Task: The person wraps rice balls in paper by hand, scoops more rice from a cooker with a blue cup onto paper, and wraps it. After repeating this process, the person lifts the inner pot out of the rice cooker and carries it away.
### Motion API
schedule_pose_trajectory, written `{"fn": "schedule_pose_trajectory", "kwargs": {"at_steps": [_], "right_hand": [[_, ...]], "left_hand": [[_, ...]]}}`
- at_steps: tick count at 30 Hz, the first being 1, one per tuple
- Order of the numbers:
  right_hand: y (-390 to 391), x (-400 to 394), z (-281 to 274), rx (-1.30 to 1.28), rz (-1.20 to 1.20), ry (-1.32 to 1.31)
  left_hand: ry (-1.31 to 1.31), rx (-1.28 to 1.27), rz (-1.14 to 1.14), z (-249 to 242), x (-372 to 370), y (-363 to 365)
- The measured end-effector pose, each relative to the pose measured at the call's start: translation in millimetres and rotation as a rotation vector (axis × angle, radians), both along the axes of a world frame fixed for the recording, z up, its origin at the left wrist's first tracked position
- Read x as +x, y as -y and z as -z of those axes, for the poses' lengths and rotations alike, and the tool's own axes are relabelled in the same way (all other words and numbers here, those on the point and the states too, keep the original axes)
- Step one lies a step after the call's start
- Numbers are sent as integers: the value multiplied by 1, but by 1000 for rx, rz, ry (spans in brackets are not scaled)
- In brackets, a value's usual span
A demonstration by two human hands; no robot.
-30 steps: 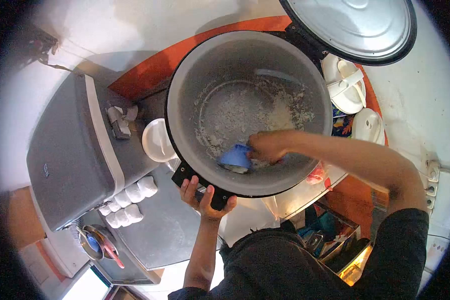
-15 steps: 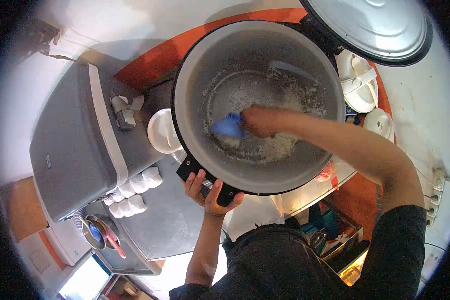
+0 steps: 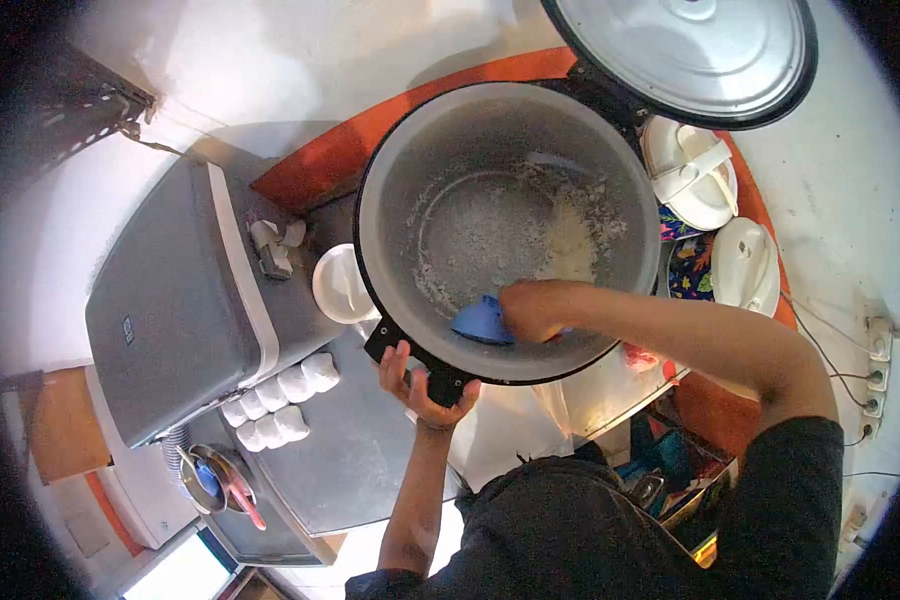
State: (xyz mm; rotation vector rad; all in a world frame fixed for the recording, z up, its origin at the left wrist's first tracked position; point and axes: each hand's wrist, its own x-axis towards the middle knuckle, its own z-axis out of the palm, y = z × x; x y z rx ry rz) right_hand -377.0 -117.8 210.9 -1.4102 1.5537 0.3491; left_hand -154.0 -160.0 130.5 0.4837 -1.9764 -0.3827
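A large grey cooker pot [image 3: 390, 190] with a black rim holds scattered leftover rice [image 3: 570, 235] on its bottom. My right hand [image 3: 532, 310] is inside it near the front wall, gripping a blue scoop [image 3: 480, 322] whose blade rests against the pot's inner side. My left hand [image 3: 422, 385] grasps the black handle [image 3: 410, 360] at the pot's near rim from below. The open silver lid [image 3: 685, 55] stands up behind the pot at the top right.
A grey cooler box [image 3: 175, 300] sits to the left, with a white bowl [image 3: 342, 285] and several small white cups [image 3: 280, 400] beside it. White lidded containers [image 3: 715, 215] lie right of the pot. A metal cup with utensils [image 3: 215, 480] is at lower left; wall sockets [image 3: 875, 370] at far right.
My right hand has drawn the blue scoop from the pot's middle back toward the near wall. The left hand keeps hold of the handle; the view shifted slightly.
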Motion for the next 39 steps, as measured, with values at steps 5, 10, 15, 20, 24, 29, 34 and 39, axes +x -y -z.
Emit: {"fn": "schedule_pose_trajectory", "kwargs": {"at_steps": [5,10,15,20,24,29,34,39], "right_hand": [[8,-1,-77,70,-200,-55],[-8,5,-13,-149,92,-104],[16,-34,-55,160,65,85],[25,-87,-22,402,284,444],[13,-110,-46,551,598,869],[-7,-121,-73,413,704,887],[-30,-109,-109,348,788,874],[-115,-67,-112,-92,996,885]], "left_hand": [[26,37,11,2,1,-1],[28,4,41,2,2,4],[56,-8,32,1,4,0],[78,3,57,0,7,5],[82,120,45,1,9,-2],[86,78,59,4,10,3],[83,59,62,1,7,4],[131,196,59,-20,25,-10]]}}
